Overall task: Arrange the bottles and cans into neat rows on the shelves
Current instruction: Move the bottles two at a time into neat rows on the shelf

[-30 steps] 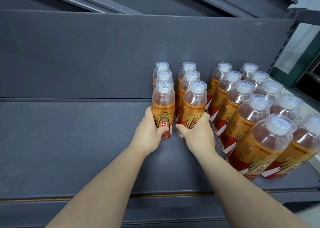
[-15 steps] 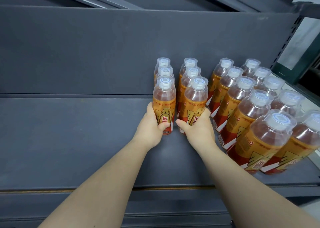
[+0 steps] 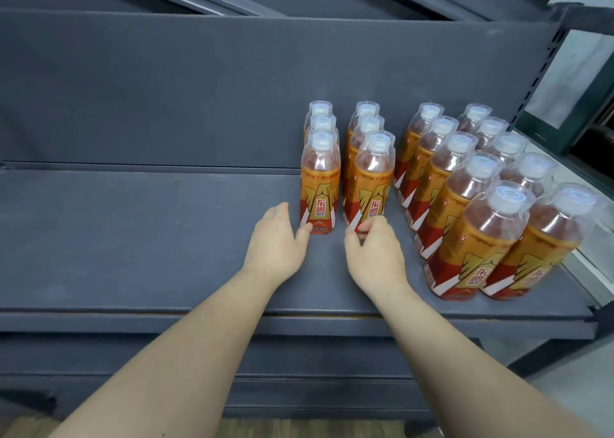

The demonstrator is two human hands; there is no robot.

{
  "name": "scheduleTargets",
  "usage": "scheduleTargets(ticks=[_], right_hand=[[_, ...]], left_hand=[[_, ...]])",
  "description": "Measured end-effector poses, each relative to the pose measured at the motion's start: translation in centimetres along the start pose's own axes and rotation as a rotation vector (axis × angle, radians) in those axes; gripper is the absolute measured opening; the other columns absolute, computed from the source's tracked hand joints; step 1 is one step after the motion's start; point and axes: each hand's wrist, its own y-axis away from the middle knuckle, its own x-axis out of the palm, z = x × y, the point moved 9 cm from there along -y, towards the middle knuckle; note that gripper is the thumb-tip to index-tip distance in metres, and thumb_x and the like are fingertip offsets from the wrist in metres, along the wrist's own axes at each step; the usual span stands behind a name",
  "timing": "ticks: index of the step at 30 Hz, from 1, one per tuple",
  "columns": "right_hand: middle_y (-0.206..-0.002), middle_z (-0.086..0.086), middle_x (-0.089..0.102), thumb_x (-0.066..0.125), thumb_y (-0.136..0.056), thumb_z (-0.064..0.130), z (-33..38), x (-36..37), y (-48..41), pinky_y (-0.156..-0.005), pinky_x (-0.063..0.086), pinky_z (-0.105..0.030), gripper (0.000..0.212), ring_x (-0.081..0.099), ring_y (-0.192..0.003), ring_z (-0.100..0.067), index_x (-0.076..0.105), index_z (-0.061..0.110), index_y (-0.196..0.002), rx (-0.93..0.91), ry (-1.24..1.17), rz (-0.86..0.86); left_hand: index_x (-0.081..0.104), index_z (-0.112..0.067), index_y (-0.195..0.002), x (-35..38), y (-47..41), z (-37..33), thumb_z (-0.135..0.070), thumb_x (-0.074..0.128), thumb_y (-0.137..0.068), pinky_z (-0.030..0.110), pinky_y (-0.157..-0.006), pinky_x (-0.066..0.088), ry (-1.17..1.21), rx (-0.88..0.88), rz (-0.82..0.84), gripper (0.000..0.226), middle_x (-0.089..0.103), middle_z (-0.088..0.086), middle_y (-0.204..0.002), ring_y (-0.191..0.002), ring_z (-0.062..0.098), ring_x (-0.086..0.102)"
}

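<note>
Matte grey metal shelf (image 3: pixel 133 238), orange drink bottles (image 3: pixel 465 205) standing in four front-to-back rows.
Both hands sit low, probably to square up the two shorter left rows: left hand (image 3: pixel 275 241) relaxed and spread, thumb against the leftmost front bottle (image 3: pixel 320 185); right hand (image 3: pixel 377 255) loosely bent at the second front bottle (image 3: pixel 372 185), gripping nothing, though contact is hard to judge. Smooth clear plastic, glossy labels, white caps under clear domes.

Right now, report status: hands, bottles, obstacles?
Left hand relaxed beside front orange-labelled clear plastic bottle. Right hand at base of neighbouring bottle, grip unclear. Nothing blocks.
</note>
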Motion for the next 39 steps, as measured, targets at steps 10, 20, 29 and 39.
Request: scheduleTargets(ticks=[10, 20, 29, 39], right_hand=[[-0.159, 0.000, 0.034, 0.046, -0.103, 0.043, 9.3, 8.6, 5.3, -0.117, 0.027, -0.035, 0.057, 0.025, -0.148, -0.018, 0.031, 0.020, -0.153, -0.388, 0.135, 0.387], [-0.168, -0.004, 0.010, 0.031, -0.106, 0.049, 21.2, 19.0, 12.5, -0.125, 0.003, -0.039, 0.065, 0.001, -0.155, -0.022, 0.013, 0.018, -0.160, -0.617, 0.294, 0.566], [-0.168, -0.003, 0.005, 0.028, -0.106, 0.050, 30.9, 28.1, 21.4, -0.125, 0.002, -0.038, 0.065, -0.002, -0.154, -0.020, 0.010, 0.020, -0.161, -0.781, 0.341, 0.682], [-0.168, -0.004, 0.006, 0.028, -0.106, 0.050, 40.9, 37.1, 32.3, -0.125, 0.004, -0.040, 0.065, -0.001, -0.154, -0.021, 0.012, 0.019, -0.160, -1.001, 0.352, 0.800]], left_hand=[[0.031, -0.007, -0.153, -6.6, 4.1, 7.6, -0.041, 0.043, -0.104, 0.035, -0.115, 0.025, -0.183, -0.027, -0.080, 0.061, 0.037, 0.007, -0.157, -0.144, 0.026, 0.031], [0.019, -0.013, -0.158, -17.5, 9.8, 21.1, -0.054, 0.031, -0.103, 0.047, -0.123, 0.011, -0.374, -0.231, -0.140, 0.070, 0.015, 0.009, -0.166, -0.153, 0.033, 0.011], [0.023, -0.012, -0.156, -26.5, 16.1, 33.1, -0.055, 0.031, -0.103, 0.049, -0.122, 0.013, -0.372, -0.398, -0.228, 0.069, 0.019, 0.011, -0.165, -0.151, 0.034, 0.014], [0.022, -0.012, -0.156, -35.2, 24.8, 44.1, -0.053, 0.032, -0.103, 0.048, -0.122, 0.015, -0.357, -0.596, -0.358, 0.068, 0.020, 0.010, -0.165, -0.151, 0.034, 0.017]])
